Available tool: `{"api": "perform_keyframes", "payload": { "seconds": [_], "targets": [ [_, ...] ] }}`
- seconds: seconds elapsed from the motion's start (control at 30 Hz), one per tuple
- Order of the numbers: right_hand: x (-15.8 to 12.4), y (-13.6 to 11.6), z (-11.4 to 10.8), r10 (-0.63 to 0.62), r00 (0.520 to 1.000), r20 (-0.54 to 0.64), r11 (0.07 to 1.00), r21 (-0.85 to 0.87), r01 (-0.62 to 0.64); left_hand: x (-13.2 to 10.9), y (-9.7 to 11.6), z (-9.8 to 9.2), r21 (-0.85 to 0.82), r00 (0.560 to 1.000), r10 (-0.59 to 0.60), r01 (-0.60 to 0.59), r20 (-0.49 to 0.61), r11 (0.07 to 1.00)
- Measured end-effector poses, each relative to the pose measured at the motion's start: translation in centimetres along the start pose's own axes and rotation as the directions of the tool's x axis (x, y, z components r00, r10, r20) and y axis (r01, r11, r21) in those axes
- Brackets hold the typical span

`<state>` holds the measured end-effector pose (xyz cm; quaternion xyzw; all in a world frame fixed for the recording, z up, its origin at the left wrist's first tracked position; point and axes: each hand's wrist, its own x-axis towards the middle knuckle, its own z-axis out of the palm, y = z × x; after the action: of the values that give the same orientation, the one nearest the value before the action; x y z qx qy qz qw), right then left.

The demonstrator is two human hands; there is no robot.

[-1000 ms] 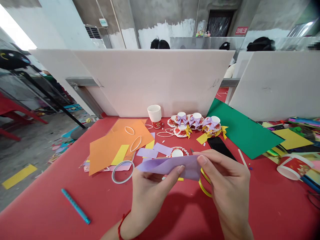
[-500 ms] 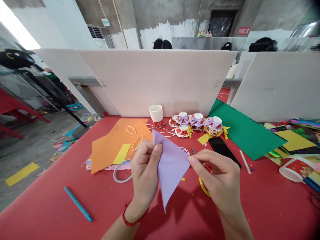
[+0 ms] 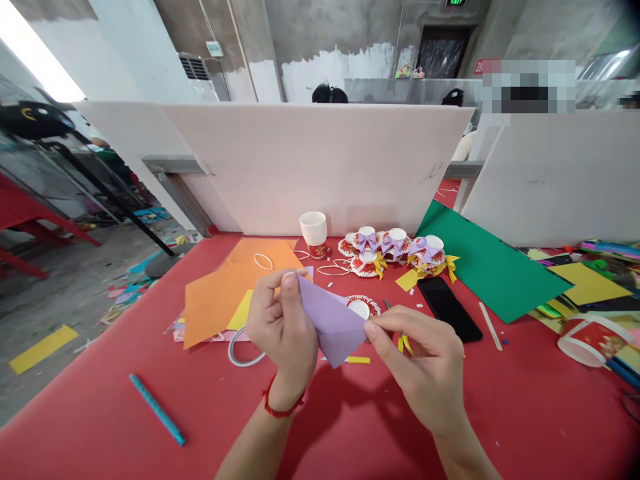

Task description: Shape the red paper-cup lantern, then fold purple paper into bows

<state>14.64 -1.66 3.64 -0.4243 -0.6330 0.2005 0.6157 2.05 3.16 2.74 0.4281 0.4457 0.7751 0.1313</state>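
Note:
Between my two hands a sheet of purple paper (image 3: pixel 333 319) is held up above the red table, folded to a point at its lower end. My left hand (image 3: pixel 283 323) pinches its upper left edge between thumb and fingers. At the right corner, the thumb and forefinger of my right hand (image 3: pixel 423 367) are closed on the same paper. Just behind it lies a red-and-white paper cup piece with a fringed rim (image 3: pixel 361 307). Scissors with yellow handles (image 3: pixel 406 345) are partly hidden by my right hand. A yellow-handled craft knife (image 3: pixel 357 360) lies below the paper.
Decorated cups with purple bows (image 3: pixel 395 243) stand at the back beside stacked paper cups (image 3: pixel 314 233). Orange sheets (image 3: pixel 213 300) and a tape roll (image 3: pixel 240 360) lie left, near a teal pen (image 3: pixel 157 410). A black phone (image 3: pixel 450 310) and green sheet (image 3: pixel 500 267) lie right.
The purple paper has turned and its lower point has come up, so less of it hangs down. Both hands have shifted slightly left, uncovering the fringed cup piece and the craft knife.

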Motion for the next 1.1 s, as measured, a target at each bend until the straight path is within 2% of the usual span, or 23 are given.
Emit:
{"api": "perform_keyframes", "payload": {
  "seconds": [0.1, 0.2, 0.27, 0.33, 0.4, 0.47, 0.53, 0.6, 0.67, 0.73, 0.8, 0.87, 0.9, 0.93, 1.0, 1.1],
  "targets": [
    [-0.1, 0.1, 0.3, 0.005, 1.000, 0.012, 1.000, 0.011, -0.006, 0.4, -0.3, 0.4, 0.112, 0.985, 0.161, -0.154, -0.058, 0.982],
    [-0.1, 0.4, 0.5, 0.019, 1.000, 0.000, 1.000, 0.024, -0.019, 0.7, -0.7, 0.5, 0.120, 0.981, 0.166, -0.154, -0.101, 0.981],
    [0.0, 0.6, 0.5, 0.039, 0.999, -0.038, 0.999, 0.035, -0.038, 0.7, -0.9, 0.4, 0.000, 0.996, 0.057, -0.057, -0.064, 0.998],
    [0.2, 1.0, 0.5, 0.078, 0.994, -0.077, 0.996, 0.048, -0.075, 0.3, -1.0, 0.4, -0.156, 0.989, -0.103, 0.118, 0.104, 0.981],
    [0.3, 1.3, 0.5, 0.116, 0.989, -0.091, 0.992, 0.058, -0.111, -0.1, -0.8, 0.4, -0.204, 0.932, -0.224, 0.287, 0.285, 0.936],
    [0.3, 1.5, 0.5, 0.130, 0.987, -0.090, 0.990, 0.060, -0.125, -0.5, -0.4, 0.3, -0.133, 0.896, -0.289, 0.350, 0.338, 0.927],
    [0.3, 1.4, 0.6, 0.127, 0.989, -0.082, 0.991, 0.055, -0.122, -0.8, -0.1, 0.2, -0.040, 0.918, -0.278, 0.301, 0.281, 0.953],
    [0.3, 1.3, 0.7, 0.117, 0.990, -0.075, 0.992, 0.052, -0.114, -0.8, 0.0, 0.1, 0.040, 0.966, -0.189, 0.185, 0.176, 0.982],
    [0.2, 1.3, 0.8, 0.121, 0.989, -0.080, 0.992, 0.054, -0.117, -0.8, -0.2, 0.2, 0.089, 0.993, -0.090, 0.083, 0.079, 0.993],
    [0.3, 1.4, 0.9, 0.149, 0.982, -0.114, 0.987, 0.070, -0.142, -0.7, -0.4, 0.2, 0.075, 0.994, -0.099, 0.094, 0.055, 0.993],
    [0.5, 1.5, 0.8, 0.182, 0.969, -0.166, 0.981, 0.092, -0.168, -0.6, -0.3, 0.3, 0.008, 0.966, -0.213, 0.214, 0.148, 0.977],
    [0.8, 1.6, 0.8, 0.195, 0.960, -0.201, 0.978, 0.112, -0.175, -0.4, -0.2, 0.3, -0.023, 0.893, -0.324, 0.348, 0.311, 0.937],
    [0.9, 1.7, 0.8, 0.194, 0.960, -0.204, 0.978, 0.117, -0.173, -0.4, -0.1, 0.2, -0.021, 0.861, -0.349, 0.383, 0.369, 0.924],
    [1.0, 1.8, 0.8, 0.191, 0.961, -0.198, 0.978, 0.119, -0.170, -0.3, 0.0, 0.2, -0.013, 0.851, -0.353, 0.389, 0.389, 0.921],
    [1.2, 1.9, 0.9, 0.192, 0.965, -0.177, 0.978, 0.120, -0.173, -0.2, -0.1, 0.1, 0.007, 0.889, -0.319, 0.336, 0.329, 0.942],
    [1.3, 2.2, 1.2, 0.207, 0.967, -0.151, 0.975, 0.119, -0.190, -0.2, -0.3, 0.1, 0.039, 0.963, -0.218, 0.214, 0.156, 0.976]
  ]
}}
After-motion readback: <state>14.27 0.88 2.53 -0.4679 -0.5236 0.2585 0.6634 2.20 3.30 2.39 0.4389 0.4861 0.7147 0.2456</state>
